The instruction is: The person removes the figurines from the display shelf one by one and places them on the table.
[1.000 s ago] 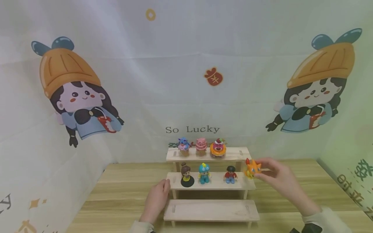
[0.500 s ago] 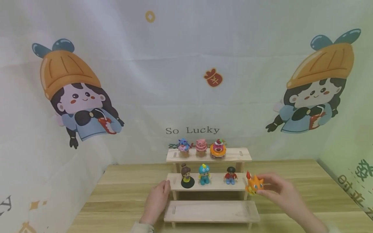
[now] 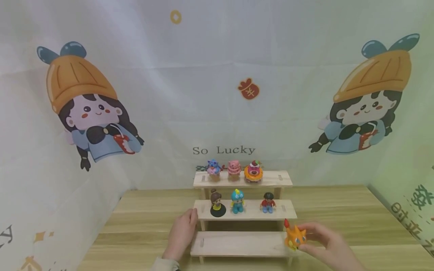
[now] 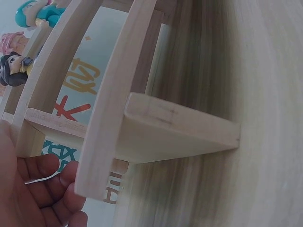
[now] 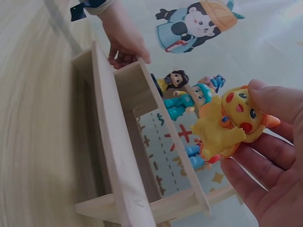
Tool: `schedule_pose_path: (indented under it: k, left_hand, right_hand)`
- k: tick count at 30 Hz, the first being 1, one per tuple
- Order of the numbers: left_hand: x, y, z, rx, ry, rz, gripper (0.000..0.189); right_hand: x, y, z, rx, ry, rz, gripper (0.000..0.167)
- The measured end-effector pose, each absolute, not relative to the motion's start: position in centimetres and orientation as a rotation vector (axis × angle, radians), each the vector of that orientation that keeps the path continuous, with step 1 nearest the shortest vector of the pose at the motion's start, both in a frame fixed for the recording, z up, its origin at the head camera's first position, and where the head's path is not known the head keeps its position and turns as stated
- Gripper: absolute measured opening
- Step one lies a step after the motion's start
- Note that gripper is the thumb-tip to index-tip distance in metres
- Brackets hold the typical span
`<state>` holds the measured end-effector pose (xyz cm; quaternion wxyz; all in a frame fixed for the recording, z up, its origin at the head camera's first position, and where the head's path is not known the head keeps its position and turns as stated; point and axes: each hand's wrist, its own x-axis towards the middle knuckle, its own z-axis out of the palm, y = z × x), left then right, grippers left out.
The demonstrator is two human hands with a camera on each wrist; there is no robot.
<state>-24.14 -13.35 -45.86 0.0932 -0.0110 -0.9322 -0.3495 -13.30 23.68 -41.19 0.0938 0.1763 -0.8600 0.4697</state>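
Note:
In the head view my right hand (image 3: 330,246) pinches an orange toy figure (image 3: 295,239) with pointed ears and a red-tipped tail, over the right end of the lowest step. Its yellow front and red cheeks show in the right wrist view, where thumb and fingers hold the figure (image 5: 227,125) at its head and side. My left hand (image 3: 181,233) grips the left end of the three-step wooden stand (image 3: 240,244) at the middle step. From the left wrist camera, curled fingers (image 4: 49,189) lie by the end of the stand.
On the middle step stand a brown-haired figure (image 3: 216,201), a teal figure (image 3: 238,203) and a red-jacketed figure (image 3: 268,203). The top step bears a blue figure (image 3: 213,169), a pink figure (image 3: 234,170) and a figure in an orange ring (image 3: 253,173). A printed cloth (image 3: 217,94) hangs behind.
My right hand has brought the orange toy figure down and toward me, from beside the middle step to the right end of the lowest step. The left hand has stayed put.

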Motion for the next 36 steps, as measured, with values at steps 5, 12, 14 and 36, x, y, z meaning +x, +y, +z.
schedule_pose_path:
  k: [5,12,14,36]
  left_hand:
    - [-24.3,-13.4,-45.7,-0.037,-2.759,-1.036,0.039]
    - [-24.4,-13.5,-45.6,-0.023,-2.755,-1.022,0.039]
    - [-24.4,-13.5,-45.5,-0.023,-2.758,-1.020,0.038]
    - [-24.3,-13.3,-45.0,-0.016,-2.791,-1.044,0.044]
  right_hand:
    - [-12.9,24.1,-42.8,0.717,-2.460,1.497,0.032]
    - [-12.7,24.6,-44.6,0.913,-2.500,1.783,0.033]
    - [-12.8,24.7,-45.1,1.049,-2.438,1.858,0.039]
    - [-12.1,23.3,-49.2,1.216,-1.953,2.605,0.047]
